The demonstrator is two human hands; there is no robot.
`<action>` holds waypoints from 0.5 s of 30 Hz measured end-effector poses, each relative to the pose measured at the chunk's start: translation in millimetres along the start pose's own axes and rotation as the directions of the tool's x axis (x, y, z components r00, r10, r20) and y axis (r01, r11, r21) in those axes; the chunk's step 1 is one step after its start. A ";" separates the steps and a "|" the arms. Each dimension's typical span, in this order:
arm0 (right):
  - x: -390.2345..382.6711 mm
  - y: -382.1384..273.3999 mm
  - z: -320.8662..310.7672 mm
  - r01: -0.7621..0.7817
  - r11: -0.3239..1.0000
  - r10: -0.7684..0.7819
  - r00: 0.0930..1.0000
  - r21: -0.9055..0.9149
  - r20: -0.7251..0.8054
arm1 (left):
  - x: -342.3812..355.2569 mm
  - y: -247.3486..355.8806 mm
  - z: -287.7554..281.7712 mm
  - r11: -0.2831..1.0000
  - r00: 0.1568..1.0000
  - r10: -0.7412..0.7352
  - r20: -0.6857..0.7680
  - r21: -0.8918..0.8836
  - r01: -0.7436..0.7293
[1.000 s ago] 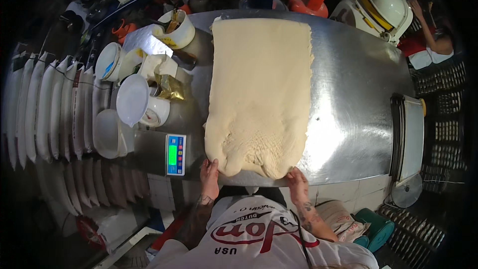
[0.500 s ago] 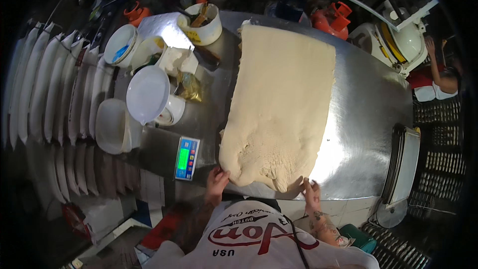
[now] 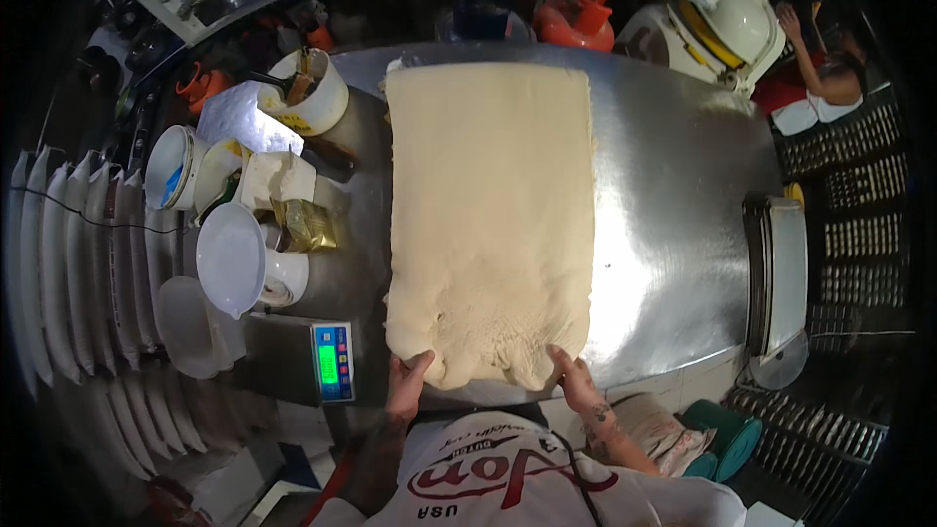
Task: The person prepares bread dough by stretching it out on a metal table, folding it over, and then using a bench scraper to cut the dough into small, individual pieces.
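Note:
A large rectangular sheet of pale dough (image 3: 488,176) lies lengthwise on the steel table (image 3: 673,195); its near end is thicker, wrinkled and uneven. My left hand (image 3: 408,376) grips that end near its left corner, thumb on top. My right hand (image 3: 574,381) holds it near the right corner, also with the thumb showing; the fingertips beneath the dough are hidden. Just left of my left hand stands a digital scale (image 3: 334,361) with a lit green display.
On the table's left are tubs (image 3: 303,102), a white bowl (image 3: 230,249) and a gold packet (image 3: 307,229). Stacked sacks (image 3: 88,263) stand beyond. Stacked trays (image 3: 776,273) are at the right end, gas cylinders (image 3: 576,15) behind, and another person (image 3: 820,78) works at the upper right.
My view has shifted, so the table and dough sit differently in frame. Both hands still hold the near end, now slightly farther in from the corners, and that edge looks more bunched.

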State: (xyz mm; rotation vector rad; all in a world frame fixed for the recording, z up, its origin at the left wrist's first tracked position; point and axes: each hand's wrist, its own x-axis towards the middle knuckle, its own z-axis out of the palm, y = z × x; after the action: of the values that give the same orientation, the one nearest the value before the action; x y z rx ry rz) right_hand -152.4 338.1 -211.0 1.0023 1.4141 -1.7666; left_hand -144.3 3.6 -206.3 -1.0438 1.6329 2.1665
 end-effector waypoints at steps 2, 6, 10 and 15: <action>12.3 28.7 -6.0 0.019 0.954 -0.006 0.999 0.300 -0.044 | -0.9 -4.5 5.4 0.995 0.997 0.059 0.055 -0.089 -0.054; -22.4 -50.1 0.6 0.048 0.727 -0.050 0.999 -0.685 0.017 | 7.9 -12.3 -4.1 0.983 0.993 0.072 0.098 -0.174 -0.054; 13.4 -107.3 -19.2 0.145 0.350 -0.713 0.682 -0.926 -0.163 | 11.4 -11.6 -3.8 0.997 0.997 0.061 0.038 -0.051 -0.059; 147.6 -209.6 128.9 -0.041 0.113 -0.931 0.344 -0.993 -0.120 | 14.5 -11.4 8.0 0.990 0.992 0.122 0.006 0.074 -0.122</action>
State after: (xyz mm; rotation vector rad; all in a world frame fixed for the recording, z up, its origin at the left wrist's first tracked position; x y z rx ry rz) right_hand -425.3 250.3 -223.2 0.4823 3.2514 -0.1993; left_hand -151.4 11.6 -223.3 -0.9442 1.8066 2.1615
